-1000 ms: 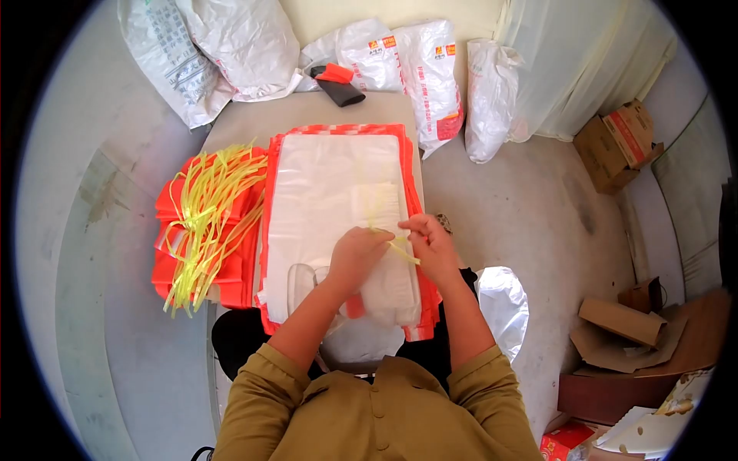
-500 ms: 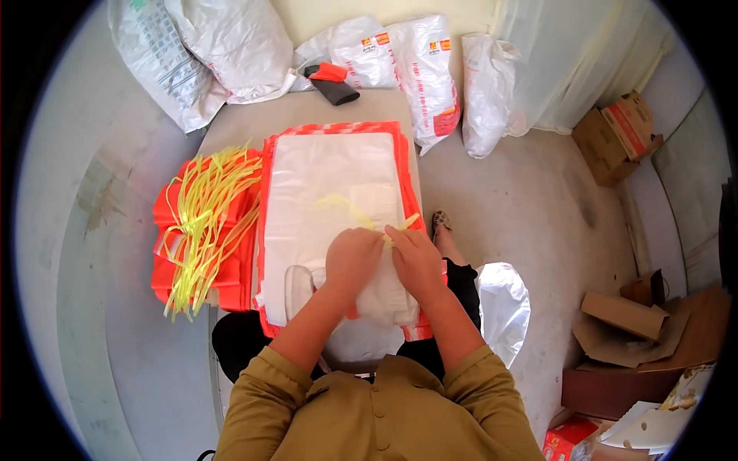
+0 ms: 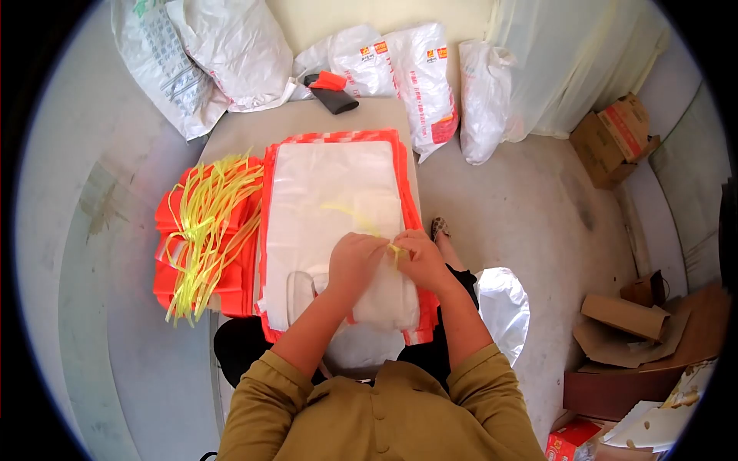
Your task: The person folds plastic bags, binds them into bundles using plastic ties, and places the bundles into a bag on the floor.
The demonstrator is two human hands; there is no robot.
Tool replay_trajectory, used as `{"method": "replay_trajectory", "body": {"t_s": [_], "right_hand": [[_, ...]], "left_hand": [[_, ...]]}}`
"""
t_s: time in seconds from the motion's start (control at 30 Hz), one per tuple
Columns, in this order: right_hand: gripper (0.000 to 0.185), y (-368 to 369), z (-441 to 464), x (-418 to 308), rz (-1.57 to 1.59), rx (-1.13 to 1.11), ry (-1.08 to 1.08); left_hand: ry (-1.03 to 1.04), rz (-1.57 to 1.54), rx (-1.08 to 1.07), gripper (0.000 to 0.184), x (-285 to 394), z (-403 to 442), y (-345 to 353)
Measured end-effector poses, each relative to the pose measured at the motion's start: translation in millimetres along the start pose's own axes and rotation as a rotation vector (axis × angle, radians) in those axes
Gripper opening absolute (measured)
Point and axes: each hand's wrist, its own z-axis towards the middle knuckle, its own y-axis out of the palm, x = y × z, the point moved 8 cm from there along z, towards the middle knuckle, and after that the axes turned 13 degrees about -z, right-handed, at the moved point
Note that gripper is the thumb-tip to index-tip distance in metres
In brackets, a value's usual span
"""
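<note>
Hiding part of the yellow ribbon (image 3: 396, 250) over the bag stack (image 3: 330, 177), your left hand (image 3: 356, 265) and right hand (image 3: 424, 263) pinch it (exact grip hard to see). The end poking up past your right hand earlier is out of sight. Both forearms (image 3: 309, 329) reach over the stack's near edge.
</note>
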Motion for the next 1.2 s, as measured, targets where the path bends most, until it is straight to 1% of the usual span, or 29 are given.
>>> {"method": "replay_trajectory", "body": {"t_s": [0.03,0.13,0.23,0.33,0.43,0.53,0.73,0.83,0.93,1.03,1.13,1.2], "right_hand": [[0.004,-2.7,-0.8,-2.0,-0.057,0.037,-0.008],[0.01,1.0,-5.0,10.5,-0.133,0.148,0.031],[0.019,-5.7,-13.3,2.2,-0.173,0.279,0.038],[0.026,1.2,-23.2,13.8,-0.154,0.265,0.082],[0.023,-0.7,-33.4,14.0,-0.208,0.27,0.11],[0.023,-1.0,-38.3,18.5,-0.198,0.258,0.129],[0.022,-17.2,-33.9,14.1,-0.234,0.284,0.16],[0.02,-28.2,-36.1,19.8,-0.069,0.37,0.218],[0.018,-24.3,-42.4,37.7,-0.199,0.281,0.269],[0.016,-24.5,-46.8,41.2,-0.224,0.299,0.22],[0.019,-25.3,-48.3,43.6,-0.181,0.329,0.271],[0.02,-22.0,-49.3,58.1,-0.109,0.343,0.385]], "left_hand": [[0.012,-0.006,0.005,0.015,0.1,-0.2,0.0],[0.06,-0.018,0.009,0.016,1.1,-0.9,-1.7],[0.019,0.025,0.004,0.016,2.6,-4.0,-5.7],[0.002,0.024,0.06,0.02,-10.5,-14.6,-13.7],[0.001,0.08,0.053,0.024,-19.7,-20.9,-21.9],[0.018,0.122,0.039,0.026,-14.7,-23.0,-25.0],[0.034,0.116,0.03,0.032,-18.5,-25.9,-17.9],[-0.12,-0.071,-0.023,0.033,-24.5,-20.7,-7.0],[-0.083,0.017,-0.047,0.034,-21.8,-20.8,-0.9],[-0.041,0.11,-0.076,0.036,-19.0,-22.8,2.0],[-0.03,0.144,-0.083,0.038,-21.0,-25.2,4.2],[-0.029,0.159,-0.084,0.038,-20.0,-25.3,5.1]]}}
